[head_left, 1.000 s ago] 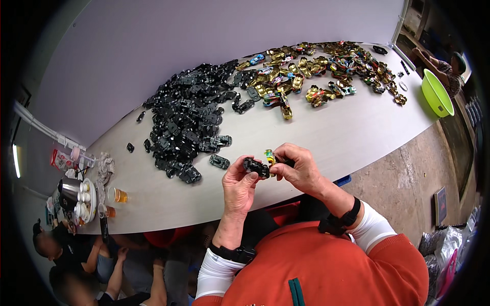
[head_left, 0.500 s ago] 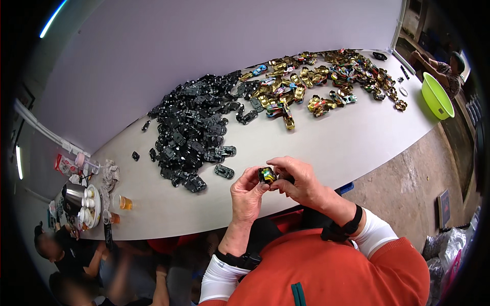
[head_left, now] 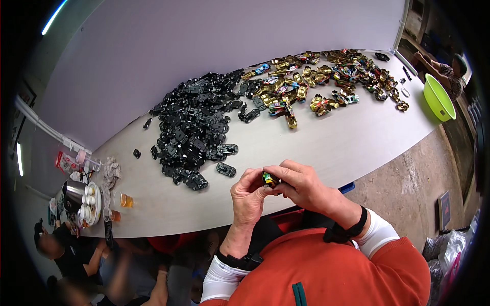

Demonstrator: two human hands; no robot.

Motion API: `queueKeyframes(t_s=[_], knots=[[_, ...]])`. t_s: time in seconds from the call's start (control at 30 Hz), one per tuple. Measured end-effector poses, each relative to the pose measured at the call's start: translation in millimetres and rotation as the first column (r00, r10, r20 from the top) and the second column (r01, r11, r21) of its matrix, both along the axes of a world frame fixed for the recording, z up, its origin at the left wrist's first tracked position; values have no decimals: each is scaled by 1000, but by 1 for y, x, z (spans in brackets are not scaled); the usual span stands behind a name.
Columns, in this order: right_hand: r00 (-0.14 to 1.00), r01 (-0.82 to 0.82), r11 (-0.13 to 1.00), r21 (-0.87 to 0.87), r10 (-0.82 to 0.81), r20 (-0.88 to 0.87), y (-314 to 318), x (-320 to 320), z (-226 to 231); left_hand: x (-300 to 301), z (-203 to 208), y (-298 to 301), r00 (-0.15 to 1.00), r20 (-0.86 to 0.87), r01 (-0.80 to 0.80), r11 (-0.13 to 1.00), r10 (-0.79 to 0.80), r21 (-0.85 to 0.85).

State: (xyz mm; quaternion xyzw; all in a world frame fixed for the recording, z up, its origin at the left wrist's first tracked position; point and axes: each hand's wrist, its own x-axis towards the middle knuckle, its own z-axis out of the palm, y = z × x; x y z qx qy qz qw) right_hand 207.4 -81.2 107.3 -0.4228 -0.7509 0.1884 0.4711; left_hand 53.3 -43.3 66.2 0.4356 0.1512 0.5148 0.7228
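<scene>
Between both hands, above the front edge of the table, is a small toy car (head_left: 269, 179) with green, yellow and black on it. My left hand (head_left: 248, 196) pinches it from the left with thumb and fingers. From the other side my right hand (head_left: 302, 185) grips it too, and its fingers cover much of the car. Beyond my hands a single dark car chassis (head_left: 225, 169) lies at the edge of a big heap of black toy car chassis (head_left: 186, 130). Gold and multicoloured toy car bodies (head_left: 352, 71) are spread along the back of the table.
A pale wall (head_left: 245, 30) borders the table (head_left: 306, 143) behind. At far left are a tray of white cups (head_left: 91, 204), an amber drink (head_left: 126, 200) and a cloth (head_left: 111, 173). A lime green basin (head_left: 438, 98) stands at the right end. People sit at lower left and far right.
My right fingers have come down closer over the toy car, which is turned a little and more covered. The piles lie as before; the view has shifted slightly.
</scene>
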Motion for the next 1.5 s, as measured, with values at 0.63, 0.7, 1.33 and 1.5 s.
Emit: queueKeyframes(t_s=[0.63,0.7,1.33,1.5], knots=[[999,-41,999,-15,41,18,-4,1,-5,2,12,-1,963,-264,12,984,-59,-176],[983,-95,978,-184,63,-174,-1,1,-12,2,8,-1,976,-215,-1,978,-45,-210],[716,-406,664,-628,-195,-670,2,12,-18,-13,-35,20,961,240,252,798,-139,-547],[725,-413,664,-623,-174,-666,6,10,-21,-12,-32,17,987,133,147,849,-92,-508]])
